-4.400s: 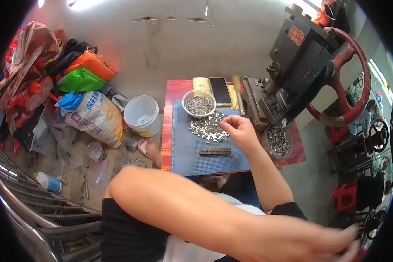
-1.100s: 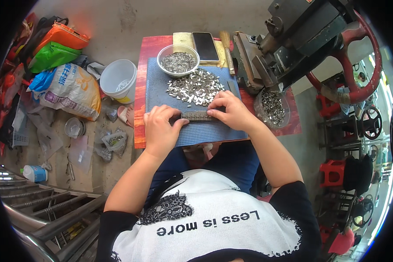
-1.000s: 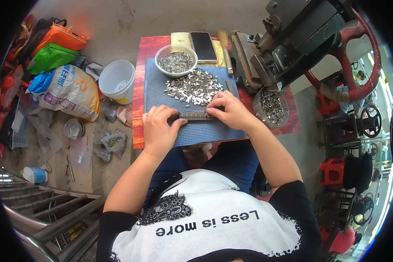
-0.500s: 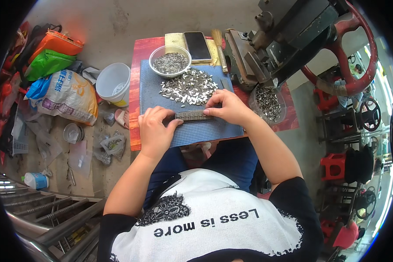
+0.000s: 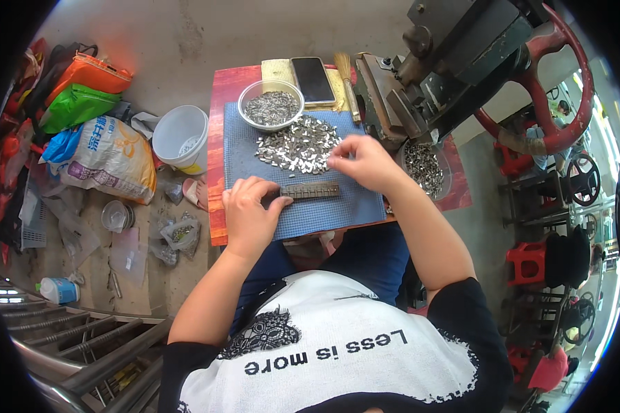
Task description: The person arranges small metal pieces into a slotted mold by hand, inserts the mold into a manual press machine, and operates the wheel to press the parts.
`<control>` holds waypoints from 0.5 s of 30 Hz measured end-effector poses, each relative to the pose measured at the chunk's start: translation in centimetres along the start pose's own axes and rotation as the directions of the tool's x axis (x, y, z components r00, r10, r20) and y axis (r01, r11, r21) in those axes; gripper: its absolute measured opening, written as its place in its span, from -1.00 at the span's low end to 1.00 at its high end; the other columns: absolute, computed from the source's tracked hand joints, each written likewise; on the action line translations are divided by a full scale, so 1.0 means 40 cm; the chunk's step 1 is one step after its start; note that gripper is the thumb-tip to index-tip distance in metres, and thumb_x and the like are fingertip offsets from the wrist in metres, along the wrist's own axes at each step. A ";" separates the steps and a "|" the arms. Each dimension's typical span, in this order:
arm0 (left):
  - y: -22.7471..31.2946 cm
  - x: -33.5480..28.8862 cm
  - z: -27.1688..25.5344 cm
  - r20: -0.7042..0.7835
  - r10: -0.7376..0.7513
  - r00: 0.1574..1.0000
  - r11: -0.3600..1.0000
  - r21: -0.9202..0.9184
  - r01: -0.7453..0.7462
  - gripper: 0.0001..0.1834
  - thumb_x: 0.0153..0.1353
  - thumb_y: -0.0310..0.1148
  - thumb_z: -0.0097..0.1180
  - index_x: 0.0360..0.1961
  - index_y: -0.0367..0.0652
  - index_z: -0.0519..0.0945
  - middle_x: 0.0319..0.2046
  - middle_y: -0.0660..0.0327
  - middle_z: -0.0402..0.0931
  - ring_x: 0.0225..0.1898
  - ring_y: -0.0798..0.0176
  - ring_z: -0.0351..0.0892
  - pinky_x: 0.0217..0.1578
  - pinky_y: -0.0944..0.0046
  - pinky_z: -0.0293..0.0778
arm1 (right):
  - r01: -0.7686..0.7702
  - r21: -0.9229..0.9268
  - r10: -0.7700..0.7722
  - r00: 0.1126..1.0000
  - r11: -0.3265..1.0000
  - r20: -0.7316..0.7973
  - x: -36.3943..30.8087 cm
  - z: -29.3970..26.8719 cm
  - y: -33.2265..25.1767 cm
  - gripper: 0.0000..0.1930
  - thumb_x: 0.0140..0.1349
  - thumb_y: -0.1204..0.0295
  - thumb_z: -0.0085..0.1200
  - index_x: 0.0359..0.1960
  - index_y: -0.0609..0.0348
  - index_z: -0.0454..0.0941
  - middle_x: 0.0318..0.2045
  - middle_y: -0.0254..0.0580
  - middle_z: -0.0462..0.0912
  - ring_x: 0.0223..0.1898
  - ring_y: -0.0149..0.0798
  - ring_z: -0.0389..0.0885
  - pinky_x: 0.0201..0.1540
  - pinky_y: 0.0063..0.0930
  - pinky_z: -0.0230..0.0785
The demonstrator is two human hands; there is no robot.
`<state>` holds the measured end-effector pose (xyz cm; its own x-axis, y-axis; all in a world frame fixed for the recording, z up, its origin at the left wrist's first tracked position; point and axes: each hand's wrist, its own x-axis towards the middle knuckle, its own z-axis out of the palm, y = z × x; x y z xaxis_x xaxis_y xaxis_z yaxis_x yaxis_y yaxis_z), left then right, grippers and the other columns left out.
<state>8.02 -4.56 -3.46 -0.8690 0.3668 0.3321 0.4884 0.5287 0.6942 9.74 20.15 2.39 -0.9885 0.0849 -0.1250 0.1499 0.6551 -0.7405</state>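
My left hand grips the left end of a slotted metal bar between thumb and fingers. The bar lies flat on a blue textured mat. Above it, my right hand is by the right edge of a loose pile of small silvery metal pieces. Its thumb and forefinger are pinched together; whatever is between them is too small to make out. Behind the pile stands a clear plastic bowl with more small metal pieces in it.
A phone and a small straw brush lie at the table's back. To the right stand a dark press with a red handwheel and a tub of metal pieces. A white bucket and sacks sit left.
My right hand has left the bar's right end and moved up to the pile's edge. My left hand stays at the bar's left end. The view has shifted slightly.
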 end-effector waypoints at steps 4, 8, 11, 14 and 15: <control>0.010 0.000 -0.005 0.002 -0.005 1.000 1.000 -0.013 0.005 -0.80 -0.07 -0.28 0.44 -0.44 -0.11 0.70 -0.38 0.32 0.59 -0.23 0.17 0.50 -0.09 0.15 0.23 | 0.253 -0.005 -0.237 0.901 0.967 -0.363 0.126 0.039 -0.051 -0.76 0.17 0.28 0.27 -0.31 0.23 0.73 -0.35 -0.04 0.66 -0.22 -0.06 0.64 -0.11 -0.27 0.46; 0.008 -0.007 -0.006 -0.040 0.094 0.995 0.995 -0.018 -0.095 -0.79 -0.10 -0.28 0.46 -0.47 -0.11 0.69 -0.40 0.32 0.60 -0.21 0.19 0.51 -0.08 0.14 0.22 | 0.361 -0.394 -0.513 0.756 0.845 -0.406 0.205 0.071 -0.031 -0.84 0.13 0.39 0.29 -0.30 0.20 0.72 -0.34 -0.07 0.67 -0.22 -0.07 0.63 -0.09 -0.24 0.46; 0.006 -0.016 -0.017 -0.069 0.147 0.987 0.989 -0.026 -0.149 -0.78 -0.13 -0.29 0.48 -0.49 -0.11 0.68 -0.42 0.32 0.59 -0.20 0.20 0.52 -0.07 0.14 0.21 | 0.222 -0.201 -0.245 0.965 0.954 -0.097 0.113 0.059 -0.091 -0.80 0.06 0.36 0.35 -0.34 0.21 0.71 -0.40 -0.07 0.71 -0.30 -0.10 0.70 -0.17 -0.29 0.51; 0.000 -0.026 -0.021 -0.059 0.219 0.974 0.975 -0.018 -0.220 -0.77 -0.14 -0.29 0.48 -0.50 -0.11 0.67 -0.44 0.32 0.58 -0.22 0.20 0.51 -0.07 0.14 0.21 | 0.113 -0.314 -0.058 0.982 0.942 0.181 0.058 0.068 -0.103 -0.78 0.03 0.34 0.37 -0.34 0.21 0.72 -0.43 -0.07 0.73 -0.34 -0.14 0.71 -0.20 -0.32 0.53; 0.002 -0.024 -0.020 -0.057 0.236 0.970 0.971 -0.023 -0.238 -0.77 -0.15 -0.29 0.48 -0.51 -0.10 0.66 -0.45 0.33 0.57 -0.22 0.20 0.51 -0.07 0.14 0.20 | 0.128 -0.307 -0.062 0.974 0.943 0.217 0.053 0.070 -0.099 -0.78 0.03 0.34 0.37 -0.35 0.21 0.72 -0.43 -0.06 0.72 -0.34 -0.13 0.71 -0.21 -0.31 0.53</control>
<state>8.84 -5.47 -3.20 -0.7321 0.4369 0.5227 0.6792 0.4086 0.6097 7.10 15.64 3.19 -0.9682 -0.1206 -0.2192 0.0088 0.8593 -0.5115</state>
